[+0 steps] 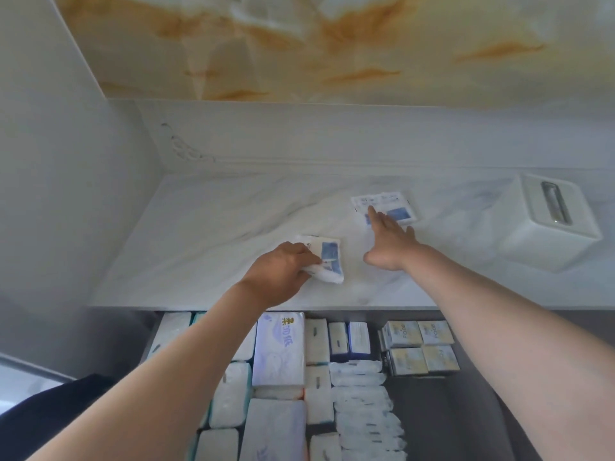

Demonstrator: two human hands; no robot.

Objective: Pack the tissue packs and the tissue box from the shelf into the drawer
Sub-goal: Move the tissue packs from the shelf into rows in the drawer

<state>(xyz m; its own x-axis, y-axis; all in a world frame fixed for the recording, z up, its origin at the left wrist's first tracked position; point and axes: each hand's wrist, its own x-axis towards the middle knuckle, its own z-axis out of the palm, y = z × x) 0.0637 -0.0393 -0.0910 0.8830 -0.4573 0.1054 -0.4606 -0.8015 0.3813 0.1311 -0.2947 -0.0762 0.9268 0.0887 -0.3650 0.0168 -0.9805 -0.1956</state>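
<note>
Your left hand [283,266] is on the white marbled shelf [199,244], with its fingers curled over the left end of the near tissue pack [327,261]. The wrapper is crumpled under that grip. This pack is white with a blue panel, and it lies near the shelf's front edge, left of centre.

Your right hand [389,242] is stretched out flat, with fingers straight and close together and the thumb spread to the left. It holds nothing. Its fingertips reach over the near left corner of the far tissue pack [396,207], but you cannot tell whether they press on it. That pack lies flat, farther back and to the right of the first one, and well apart from it.

The white tissue box [545,221] stands at the far right of the shelf with its slot on top. It is apart from both packs and both hands.

Below the shelf's front edge the drawer [499,394] is open, and its grey floor shows bare on the right. The left and middle are filled with rows of wrapped tissue packs. Among them are a large pack with blue print [279,351], a column of clear-wrapped packs [362,404] and four small yellowish boxes [419,347] set in a square.
</note>
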